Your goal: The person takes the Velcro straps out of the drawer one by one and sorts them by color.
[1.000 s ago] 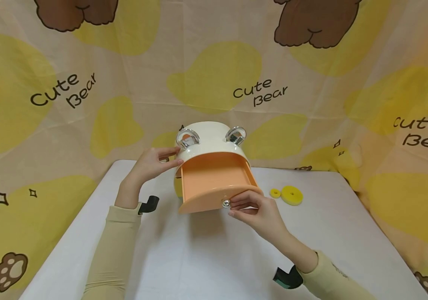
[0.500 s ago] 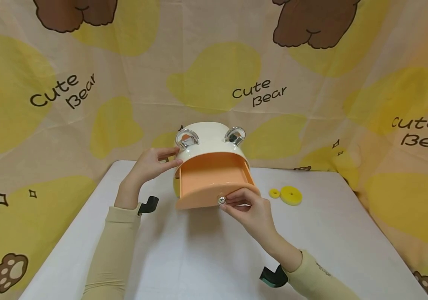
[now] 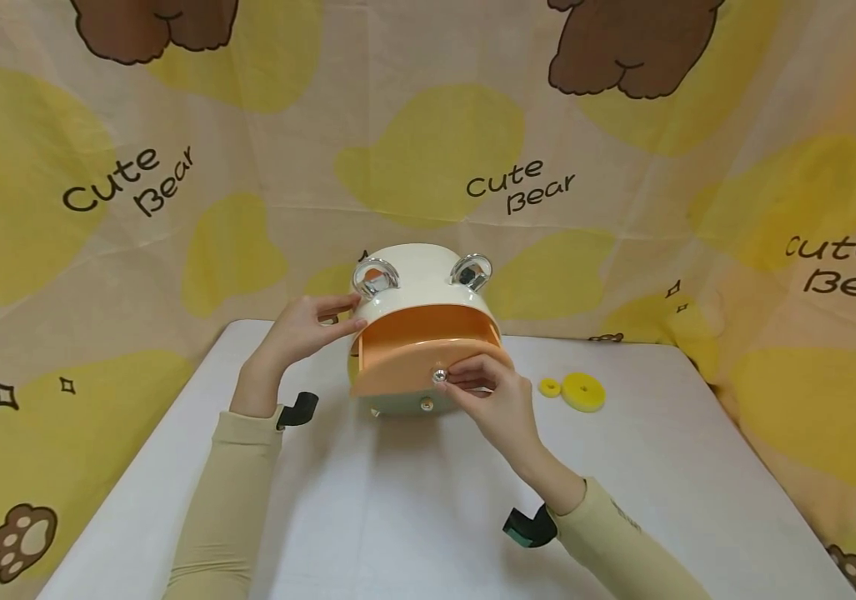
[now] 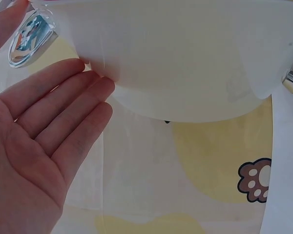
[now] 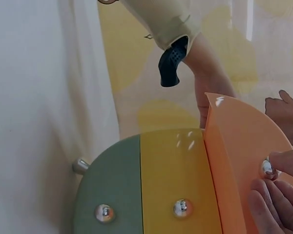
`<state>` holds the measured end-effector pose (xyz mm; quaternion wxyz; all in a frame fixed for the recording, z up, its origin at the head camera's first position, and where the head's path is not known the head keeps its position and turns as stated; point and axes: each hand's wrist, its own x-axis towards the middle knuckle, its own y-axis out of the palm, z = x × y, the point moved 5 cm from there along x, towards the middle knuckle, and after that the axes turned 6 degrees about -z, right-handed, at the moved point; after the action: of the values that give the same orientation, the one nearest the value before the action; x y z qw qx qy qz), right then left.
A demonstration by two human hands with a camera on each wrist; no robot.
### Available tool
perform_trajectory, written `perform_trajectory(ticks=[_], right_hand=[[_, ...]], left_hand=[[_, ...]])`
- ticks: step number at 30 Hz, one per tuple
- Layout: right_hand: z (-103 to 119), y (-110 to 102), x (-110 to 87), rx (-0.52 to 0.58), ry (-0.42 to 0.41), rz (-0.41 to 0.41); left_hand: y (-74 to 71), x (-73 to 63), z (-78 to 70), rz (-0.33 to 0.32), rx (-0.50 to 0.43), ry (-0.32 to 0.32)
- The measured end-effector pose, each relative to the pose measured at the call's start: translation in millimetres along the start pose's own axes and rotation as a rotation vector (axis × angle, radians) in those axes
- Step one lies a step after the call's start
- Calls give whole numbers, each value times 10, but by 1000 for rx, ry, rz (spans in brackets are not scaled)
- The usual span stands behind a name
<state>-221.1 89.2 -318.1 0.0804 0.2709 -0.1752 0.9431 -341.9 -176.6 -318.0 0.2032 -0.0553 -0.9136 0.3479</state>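
A small rounded white storage box (image 3: pixel 420 271) with two silver ears stands on the table. Its top orange drawer (image 3: pixel 393 369) is pulled partly out. My right hand (image 3: pixel 498 404) pinches that drawer's round silver knob (image 3: pixel 439 375) between thumb and fingers. My left hand (image 3: pixel 300 329) touches the box's left side; in the left wrist view its straight fingers (image 4: pixel 73 102) meet the white wall. In the right wrist view, the yellow drawer (image 5: pixel 168 165) and green drawer (image 5: pixel 112 180) sit flush, each with a silver knob. The drawer's inside is mostly hidden by its front.
Two yellow discs, a small one (image 3: pixel 550 387) and a larger one (image 3: pixel 583 392), lie on the white table (image 3: pixel 412 517) right of the box. A patterned cloth (image 3: pixel 428 150) hangs behind. Silver feet (image 5: pixel 80 166) hold up the box.
My right hand has moved back toward the box, and the orange drawer has slid partway in. The green drawer's knob has come into sight below. My left hand has stayed in place.
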Motion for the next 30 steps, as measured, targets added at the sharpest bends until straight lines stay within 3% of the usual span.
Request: perform_trajectory(ticks=[5, 12, 19, 22, 30], right_hand=[[-252, 73, 105, 29, 9, -3], [53, 65, 177, 24, -8, 12], [48, 97, 278, 10, -18, 28], [-5, 117, 320, 13, -2, 30], [-397, 216, 459, 8, 16, 39]], left_hand=[[-3, -4, 3, 11, -3, -2], [-5, 7, 40, -3, -38, -13], [-7, 11, 47, -8, -45, -4], [-3, 18, 52, -4, -43, -1], [10, 36, 67, -1, -47, 17]])
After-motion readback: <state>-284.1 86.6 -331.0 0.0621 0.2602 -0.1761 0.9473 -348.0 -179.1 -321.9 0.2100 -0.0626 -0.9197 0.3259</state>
